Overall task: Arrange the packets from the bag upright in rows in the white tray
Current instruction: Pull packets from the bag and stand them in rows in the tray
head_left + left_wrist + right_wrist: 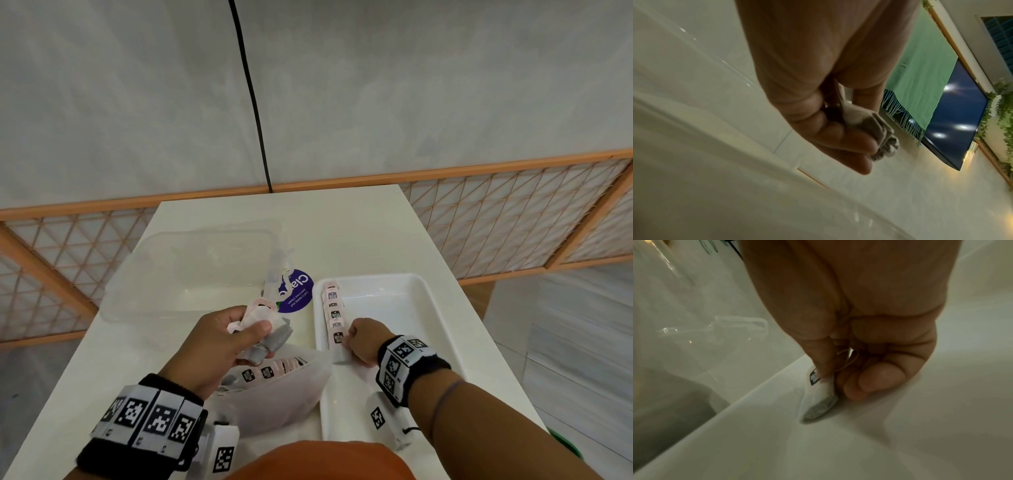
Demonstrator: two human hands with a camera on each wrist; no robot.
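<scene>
A white tray (411,308) lies on the right of the table, with a row of pink-tagged packets (333,310) standing upright along its left wall. My right hand (363,339) pinches one packet (819,398) at the near end of that row, its base touching the tray floor (900,434). My left hand (236,337) grips a bunch of packets (265,329) above the clear bag (274,394); their grey ends stick out past the fingers (838,139) as the bunch of packets (875,129). More packets (270,371) lie inside the bag.
A clear plastic lid or container (198,270) lies at the back left of the white table (342,226). A blue round label (296,291) shows beside the tray. A black cable (253,102) hangs down the wall behind. The right part of the tray holds no packets.
</scene>
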